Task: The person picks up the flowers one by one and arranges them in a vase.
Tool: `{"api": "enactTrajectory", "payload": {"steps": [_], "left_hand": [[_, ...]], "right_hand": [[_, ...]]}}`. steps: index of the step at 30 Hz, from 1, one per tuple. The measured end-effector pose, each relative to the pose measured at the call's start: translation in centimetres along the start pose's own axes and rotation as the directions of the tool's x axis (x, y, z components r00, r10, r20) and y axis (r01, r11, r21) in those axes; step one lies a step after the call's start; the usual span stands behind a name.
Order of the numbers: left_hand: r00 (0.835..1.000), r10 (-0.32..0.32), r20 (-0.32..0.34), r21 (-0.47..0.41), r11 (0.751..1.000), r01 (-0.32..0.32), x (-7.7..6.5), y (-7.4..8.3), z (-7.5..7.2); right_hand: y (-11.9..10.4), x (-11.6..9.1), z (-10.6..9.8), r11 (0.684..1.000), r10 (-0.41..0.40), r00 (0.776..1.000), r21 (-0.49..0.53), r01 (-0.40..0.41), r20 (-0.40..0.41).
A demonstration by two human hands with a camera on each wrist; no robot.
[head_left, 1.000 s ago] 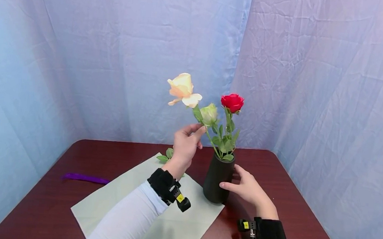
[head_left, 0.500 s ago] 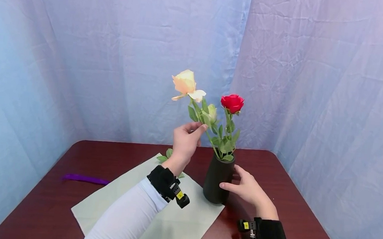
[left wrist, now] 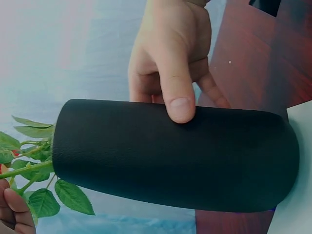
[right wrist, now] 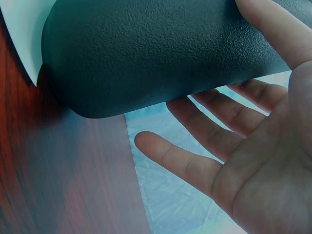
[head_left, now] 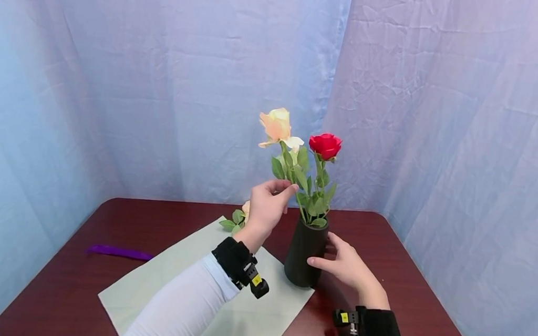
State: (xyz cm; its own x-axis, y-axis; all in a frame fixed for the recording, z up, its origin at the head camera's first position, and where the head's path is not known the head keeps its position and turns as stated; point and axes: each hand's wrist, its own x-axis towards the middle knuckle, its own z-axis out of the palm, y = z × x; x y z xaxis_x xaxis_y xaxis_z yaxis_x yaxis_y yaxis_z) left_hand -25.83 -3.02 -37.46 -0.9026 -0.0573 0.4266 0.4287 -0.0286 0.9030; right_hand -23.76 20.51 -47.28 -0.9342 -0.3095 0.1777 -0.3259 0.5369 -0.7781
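Observation:
In the head view my left hand (head_left: 267, 206) pinches the stem of a peach rose (head_left: 277, 125) above and left of a black vase (head_left: 304, 255). Whether that stem's lower end is inside the vase cannot be made out. A red rose (head_left: 325, 146) stands in the vase, and a pale green rose (head_left: 295, 155) is mostly covered by the peach one and its leaves. My right hand (head_left: 351, 269) steadies the vase from the right. In the left wrist view the right thumb (left wrist: 180, 105) lies on the vase's side. The right wrist view shows the little finger (right wrist: 175, 158) off the vase.
Beneath and left of the vase lies a pale green paper sheet (head_left: 183, 288) on the dark red table (head_left: 410, 305). Another flower with green leaves (head_left: 232, 223) lies near its far corner, partly behind my left hand. A purple ribbon (head_left: 120, 252) is at the left.
My left hand has brought the peach rose rightward, closer to the red one, and the bloom now covers most of the pale green rose. The right hand and vase stay put.

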Motion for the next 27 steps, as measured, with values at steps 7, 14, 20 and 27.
{"api": "enactTrajectory", "payload": {"steps": [7, 14, 20, 27], "left_hand": [[1.0, -0.007, 0.014, 0.011, 1.0, 0.006, -0.1, -0.6, 0.3], [0.999, -0.027, 0.033, 0.016, 1.0, 0.026, -0.2, -0.8, 0.7], [0.997, -0.049, 0.052, 0.023, 0.999, 0.048, -0.5, -0.8, 1.0], [0.995, -0.061, 0.077, 0.057, 0.997, 0.056, -0.9, -1.1, 1.0]], "right_hand": [[-0.1, 0.0, 0.0, 1.0, -0.014, 1.0, 0.001, 0.014, -0.005], [-0.1, -0.1, -0.1, 1.0, -0.019, 1.0, 0.003, 0.019, -0.009], [-0.1, 0.0, 0.0, 1.0, -0.015, 1.0, 0.005, 0.015, -0.006], [-0.2, 0.1, 0.0, 1.0, -0.017, 1.0, 0.0, 0.017, -0.007]]}}
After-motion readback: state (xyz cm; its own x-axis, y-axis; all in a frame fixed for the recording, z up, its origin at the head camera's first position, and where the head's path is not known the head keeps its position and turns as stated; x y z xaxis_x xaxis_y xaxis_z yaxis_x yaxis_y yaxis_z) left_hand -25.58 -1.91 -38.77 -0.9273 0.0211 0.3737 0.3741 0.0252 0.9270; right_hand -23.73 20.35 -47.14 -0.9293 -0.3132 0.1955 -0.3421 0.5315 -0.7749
